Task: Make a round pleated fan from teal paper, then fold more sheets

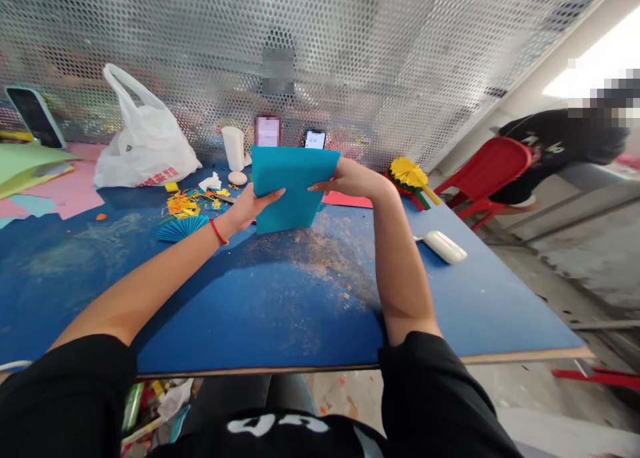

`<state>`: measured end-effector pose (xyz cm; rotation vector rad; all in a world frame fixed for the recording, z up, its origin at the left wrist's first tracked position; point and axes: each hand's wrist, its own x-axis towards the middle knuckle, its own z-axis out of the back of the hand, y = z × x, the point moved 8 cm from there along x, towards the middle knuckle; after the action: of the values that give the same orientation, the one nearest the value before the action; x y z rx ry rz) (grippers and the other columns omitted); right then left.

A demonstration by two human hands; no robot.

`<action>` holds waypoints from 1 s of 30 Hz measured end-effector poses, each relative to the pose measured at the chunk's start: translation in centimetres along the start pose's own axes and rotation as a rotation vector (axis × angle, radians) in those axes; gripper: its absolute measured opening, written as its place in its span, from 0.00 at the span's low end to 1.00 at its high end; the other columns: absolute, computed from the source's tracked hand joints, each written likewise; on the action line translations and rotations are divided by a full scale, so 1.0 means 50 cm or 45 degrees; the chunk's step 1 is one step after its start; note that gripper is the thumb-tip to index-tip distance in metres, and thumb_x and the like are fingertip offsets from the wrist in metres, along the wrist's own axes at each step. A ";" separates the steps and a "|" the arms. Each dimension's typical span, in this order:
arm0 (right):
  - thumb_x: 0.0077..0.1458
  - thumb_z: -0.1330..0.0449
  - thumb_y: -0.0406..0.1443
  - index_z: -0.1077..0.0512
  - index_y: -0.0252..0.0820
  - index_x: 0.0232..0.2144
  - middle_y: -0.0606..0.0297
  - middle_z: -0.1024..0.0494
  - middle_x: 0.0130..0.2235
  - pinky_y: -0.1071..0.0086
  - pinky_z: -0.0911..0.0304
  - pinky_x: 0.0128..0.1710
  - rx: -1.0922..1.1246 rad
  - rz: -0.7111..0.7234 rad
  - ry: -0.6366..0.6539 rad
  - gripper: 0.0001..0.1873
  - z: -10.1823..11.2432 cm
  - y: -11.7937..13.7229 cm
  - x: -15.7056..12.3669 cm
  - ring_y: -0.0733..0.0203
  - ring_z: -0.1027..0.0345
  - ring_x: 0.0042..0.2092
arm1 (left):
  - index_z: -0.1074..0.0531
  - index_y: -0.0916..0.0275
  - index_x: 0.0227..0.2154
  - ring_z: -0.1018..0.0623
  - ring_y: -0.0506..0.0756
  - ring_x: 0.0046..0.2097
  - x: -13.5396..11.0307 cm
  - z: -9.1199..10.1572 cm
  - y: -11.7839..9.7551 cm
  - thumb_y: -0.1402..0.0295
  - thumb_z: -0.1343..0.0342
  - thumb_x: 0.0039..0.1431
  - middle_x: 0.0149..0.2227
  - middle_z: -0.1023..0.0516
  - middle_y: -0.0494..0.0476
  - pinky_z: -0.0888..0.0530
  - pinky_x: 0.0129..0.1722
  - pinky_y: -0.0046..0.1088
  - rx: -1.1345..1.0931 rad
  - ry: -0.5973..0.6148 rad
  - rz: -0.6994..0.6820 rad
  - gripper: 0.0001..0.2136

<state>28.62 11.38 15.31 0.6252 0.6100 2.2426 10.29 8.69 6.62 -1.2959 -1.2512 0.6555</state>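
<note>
A sheet of blue paper (293, 208) stands upright above the table, its lower edge close to the tabletop. My left hand (250, 206) grips its left side, thumb on the near face and fingers behind. My right hand (353, 178) holds its upper right side, with the thumb on the near face and the other fingers mostly hidden. Left of my left hand lies a pleated blue paper fan (183, 228). Beyond it are yellow and orange paper scraps (185, 203). Red paper (350, 199) lies partly hidden under my right hand.
The blue table (240, 318) meets a perforated metal screen (200, 38). A white plastic bag (145, 145), coloured paper sheets (75, 185) and phones (315, 139) stand or lie along the back. To the right are a yellow paper fan (407, 173), a white object (445, 247) and a person on a red chair (493, 168).
</note>
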 end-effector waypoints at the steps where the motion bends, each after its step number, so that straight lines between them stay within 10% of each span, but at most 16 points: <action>1: 0.54 0.29 0.43 0.23 0.43 0.30 0.67 0.21 0.29 0.66 0.28 0.34 0.020 0.015 0.032 0.11 0.004 0.009 -0.002 0.60 0.29 0.32 | 0.24 0.57 0.58 0.24 0.72 0.65 -0.002 -0.002 -0.003 0.48 0.25 0.50 0.62 0.21 0.63 0.23 0.65 0.54 0.011 -0.035 -0.016 0.35; 11: 0.50 0.25 0.46 0.25 0.43 0.26 0.69 0.28 0.23 0.68 0.34 0.25 0.359 0.112 -0.520 0.17 0.081 0.066 -0.018 0.65 0.36 0.25 | 0.24 0.56 0.56 0.25 0.71 0.66 0.007 0.030 -0.066 0.45 0.25 0.48 0.61 0.20 0.61 0.23 0.65 0.54 0.100 -0.310 -0.112 0.36; 16: 0.49 0.25 0.46 0.24 0.41 0.27 0.69 0.27 0.26 0.69 0.36 0.27 0.321 0.145 -0.648 0.17 0.079 0.080 -0.017 0.66 0.35 0.28 | 0.27 0.49 0.60 0.34 0.65 0.72 -0.028 0.055 -0.241 0.47 0.25 0.51 0.66 0.26 0.49 0.36 0.74 0.45 0.721 -0.518 -0.643 0.35; 19: 0.52 0.27 0.48 0.23 0.41 0.29 0.68 0.27 0.27 0.69 0.36 0.27 0.272 0.204 -0.601 0.17 0.068 0.126 -0.027 0.67 0.35 0.28 | 0.27 0.52 0.61 0.39 0.64 0.74 -0.062 -0.008 -0.330 0.52 0.24 0.53 0.70 0.32 0.45 0.45 0.77 0.44 1.094 -0.333 -0.751 0.34; 23: 0.57 0.30 0.50 0.22 0.41 0.29 0.67 0.27 0.26 0.69 0.33 0.28 0.193 0.289 -0.362 0.18 0.028 0.212 -0.046 0.64 0.32 0.29 | 0.19 0.55 0.44 0.20 0.61 0.54 -0.093 -0.088 -0.346 0.52 0.31 0.62 0.45 0.16 0.52 0.29 0.63 0.40 1.217 -0.054 -0.595 0.15; 30: 0.65 0.36 0.41 0.23 0.40 0.33 0.68 0.24 0.28 0.73 0.32 0.29 0.298 0.387 0.023 0.11 -0.029 0.264 -0.065 0.67 0.28 0.28 | 0.21 0.55 0.29 0.27 0.54 0.29 -0.083 -0.090 -0.324 0.49 0.39 0.66 0.20 0.33 0.48 0.30 0.37 0.30 1.252 0.097 -0.632 0.17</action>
<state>23.03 0.32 21.09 0.8643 0.8430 2.4792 8.94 -0.35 21.32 -0.1838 -0.9191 0.7038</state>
